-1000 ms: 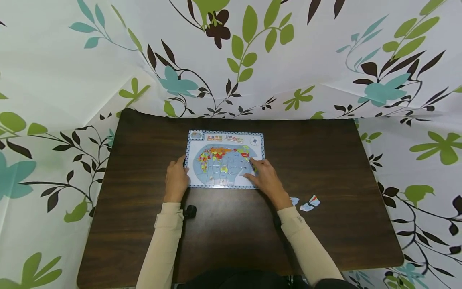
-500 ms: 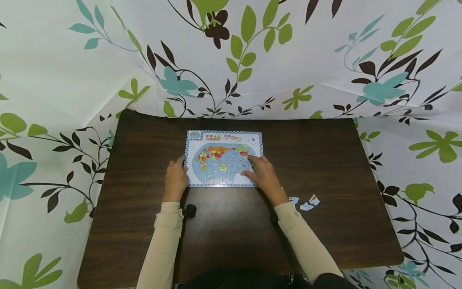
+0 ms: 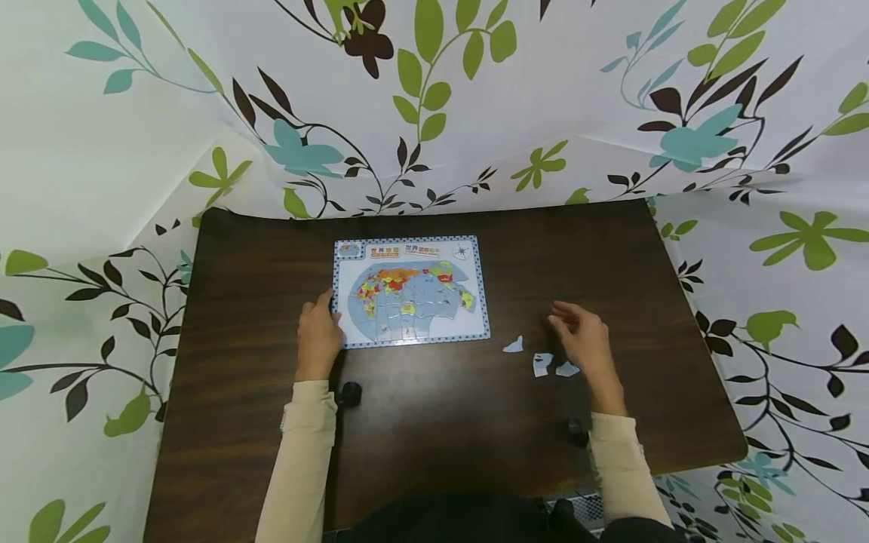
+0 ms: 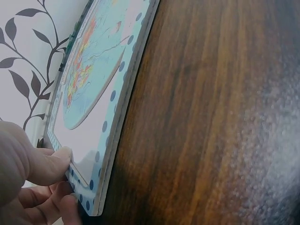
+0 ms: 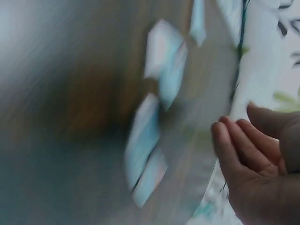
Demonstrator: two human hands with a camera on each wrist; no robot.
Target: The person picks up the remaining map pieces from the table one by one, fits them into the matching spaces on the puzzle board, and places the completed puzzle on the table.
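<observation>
A world map jigsaw puzzle (image 3: 411,290) in a blue-dotted frame lies flat on the table, with a bare white gap at the map's lower right. At the board's left edge, my left hand (image 3: 319,339) holds the frame, thumb on the rim and fingers at its side in the left wrist view. My right hand (image 3: 585,339) hovers right of the board with fingers loosely bent and nothing between them. Close to it lie loose puzzle pieces, including a small pale-blue piece (image 3: 514,345), a white-and-blue piece (image 3: 541,364) and another piece (image 3: 567,369) partly beside the hand.
The dark wooden table (image 3: 434,422) meets a leaf-patterned sheet (image 3: 516,105) along its back and sides. Several loose pieces (image 5: 143,126) appear blurred in the right wrist view. Black wrist cameras (image 3: 350,394) sit by both cuffs.
My right hand has left the board's right side and moved right, over by the loose pieces. A yellow-green piece it covered now shows. The left hand stays at the frame, and the head view has shifted.
</observation>
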